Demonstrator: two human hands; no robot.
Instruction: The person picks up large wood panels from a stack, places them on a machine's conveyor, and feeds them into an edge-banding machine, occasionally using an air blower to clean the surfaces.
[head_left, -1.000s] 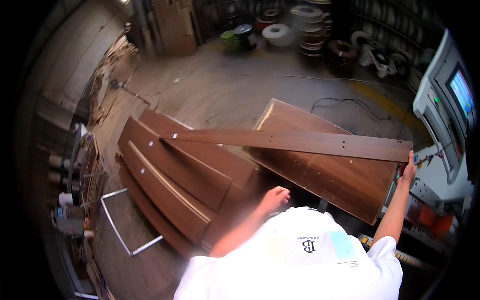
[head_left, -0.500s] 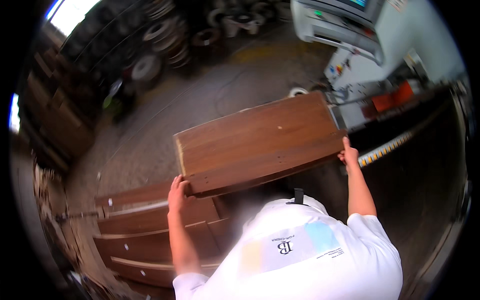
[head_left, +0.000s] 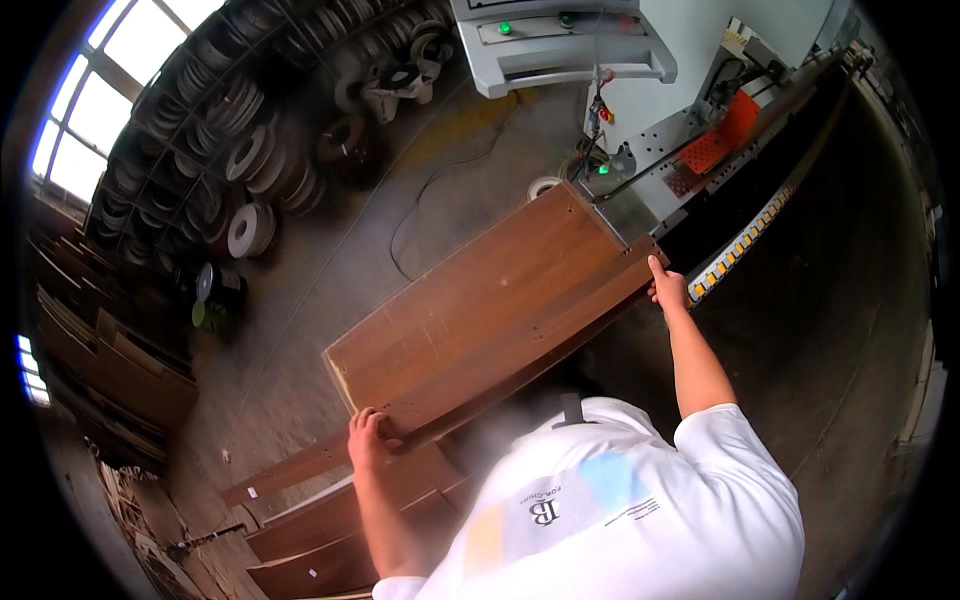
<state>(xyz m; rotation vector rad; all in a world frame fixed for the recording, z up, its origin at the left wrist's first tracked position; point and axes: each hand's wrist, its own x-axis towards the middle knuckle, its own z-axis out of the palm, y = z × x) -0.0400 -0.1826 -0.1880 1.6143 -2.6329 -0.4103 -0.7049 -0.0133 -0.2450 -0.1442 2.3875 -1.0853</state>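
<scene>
A wide reddish-brown wooden board (head_left: 470,300) lies slantwise in front of me, its far right end by the grey metal bed of a machine. A narrower strip runs along its near edge; I cannot tell whether it is a separate piece. My left hand (head_left: 370,440) grips the near left corner, fingers curled over the edge. At the near right corner my right hand (head_left: 668,284) holds on, thumb on top and the fingers partly hidden below. More brown boards (head_left: 400,490) are stacked under and left of my left arm.
The machine (head_left: 690,130) at the upper right has a grey console (head_left: 560,50) and an orange guard (head_left: 720,133). A roller track with yellow pieces (head_left: 735,255) curves along the right. Rolls of edging tape (head_left: 250,230) fill a rack at the upper left. A cable (head_left: 425,190) crosses the floor.
In view, the board has tilted more steeply, its left end lower. Both hands keep their hold. The machine and console appear farther left as the view has turned.
</scene>
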